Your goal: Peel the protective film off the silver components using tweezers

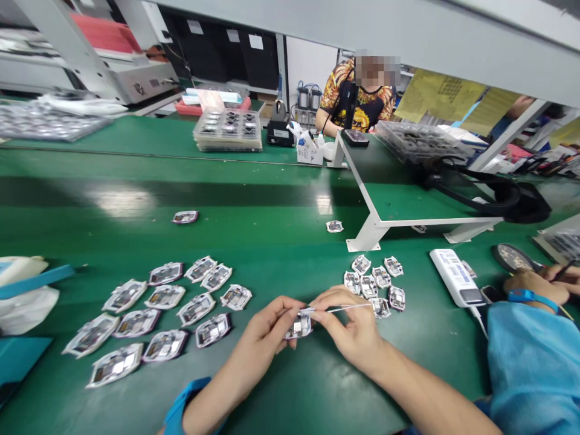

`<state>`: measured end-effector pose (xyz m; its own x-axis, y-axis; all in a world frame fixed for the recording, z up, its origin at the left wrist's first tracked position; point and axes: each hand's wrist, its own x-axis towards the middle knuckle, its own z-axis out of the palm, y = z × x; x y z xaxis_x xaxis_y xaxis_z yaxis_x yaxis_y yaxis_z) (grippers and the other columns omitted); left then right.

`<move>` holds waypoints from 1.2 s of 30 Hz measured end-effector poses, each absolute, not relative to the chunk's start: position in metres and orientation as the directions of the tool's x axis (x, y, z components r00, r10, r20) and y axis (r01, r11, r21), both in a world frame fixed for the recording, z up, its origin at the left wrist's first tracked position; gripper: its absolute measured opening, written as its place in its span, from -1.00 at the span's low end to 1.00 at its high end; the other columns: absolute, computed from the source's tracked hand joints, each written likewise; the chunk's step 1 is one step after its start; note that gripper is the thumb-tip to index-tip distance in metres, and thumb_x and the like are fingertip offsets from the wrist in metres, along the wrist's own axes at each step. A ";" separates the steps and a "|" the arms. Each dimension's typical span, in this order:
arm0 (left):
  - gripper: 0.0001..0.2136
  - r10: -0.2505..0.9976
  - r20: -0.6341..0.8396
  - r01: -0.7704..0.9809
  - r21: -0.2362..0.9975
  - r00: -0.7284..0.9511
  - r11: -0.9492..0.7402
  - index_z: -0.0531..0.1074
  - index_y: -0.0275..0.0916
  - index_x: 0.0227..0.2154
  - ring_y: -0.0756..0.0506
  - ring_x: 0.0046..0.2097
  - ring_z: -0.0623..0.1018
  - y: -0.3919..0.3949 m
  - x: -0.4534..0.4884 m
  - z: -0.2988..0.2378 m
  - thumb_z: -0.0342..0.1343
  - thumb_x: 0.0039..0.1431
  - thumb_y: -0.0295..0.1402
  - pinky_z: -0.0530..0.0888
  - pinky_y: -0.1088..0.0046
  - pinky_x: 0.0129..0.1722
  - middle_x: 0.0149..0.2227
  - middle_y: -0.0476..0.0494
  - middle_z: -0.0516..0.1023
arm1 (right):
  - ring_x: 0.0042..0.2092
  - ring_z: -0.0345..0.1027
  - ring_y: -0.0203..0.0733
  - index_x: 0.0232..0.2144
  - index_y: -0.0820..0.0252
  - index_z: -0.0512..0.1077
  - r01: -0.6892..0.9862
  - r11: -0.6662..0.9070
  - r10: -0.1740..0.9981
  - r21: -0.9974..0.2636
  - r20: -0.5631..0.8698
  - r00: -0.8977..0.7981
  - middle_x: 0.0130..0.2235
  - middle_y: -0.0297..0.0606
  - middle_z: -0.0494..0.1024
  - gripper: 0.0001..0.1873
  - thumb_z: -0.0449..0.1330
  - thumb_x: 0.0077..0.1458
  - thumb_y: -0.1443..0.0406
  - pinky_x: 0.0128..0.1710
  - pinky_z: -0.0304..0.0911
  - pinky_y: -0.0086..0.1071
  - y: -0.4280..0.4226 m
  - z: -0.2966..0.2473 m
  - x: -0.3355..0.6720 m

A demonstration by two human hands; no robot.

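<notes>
Worktop (136, 241), glossy green and shining, stretches across the room. Above it, both hands are closed in a pinch: the left hand (267, 326) grasps a small foil-backed circuit module (299, 326), and the right hand (348, 323) grasps a thin white strip (347, 309) at the module's edge. Similar modules (165, 296) lie in loose rows to the left, with a smaller cluster (374, 284) just beyond the right hand. Across the worktop, a co-worker (357, 103) in a patterned shirt sits near stacked clear trays (228, 130); another person's hand (534, 287) rests at far right.
</notes>
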<state>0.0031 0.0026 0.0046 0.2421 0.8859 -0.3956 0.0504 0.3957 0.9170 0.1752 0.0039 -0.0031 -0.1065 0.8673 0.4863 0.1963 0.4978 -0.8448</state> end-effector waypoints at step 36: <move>-0.60 0.863 -0.464 -0.050 0.875 0.198 0.482 0.49 -0.25 -0.38 0.05 -0.49 0.33 0.002 0.004 0.010 0.28 -0.05 0.03 0.27 0.58 -0.49 -0.51 0.08 0.40 | -0.23 0.58 -0.17 -0.29 0.11 0.48 -0.069 0.367 0.928 -0.928 0.370 -0.048 -0.29 -0.26 0.62 -0.89 0.26 0.16 0.42 -0.23 0.51 -0.30 0.001 -0.020 0.170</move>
<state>0.0044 0.0017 0.0095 0.1984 0.8633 -0.4641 -0.0499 0.4818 0.8748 0.1700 0.0007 -0.0195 -0.0484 0.9277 0.3702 -0.0691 0.3666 -0.9278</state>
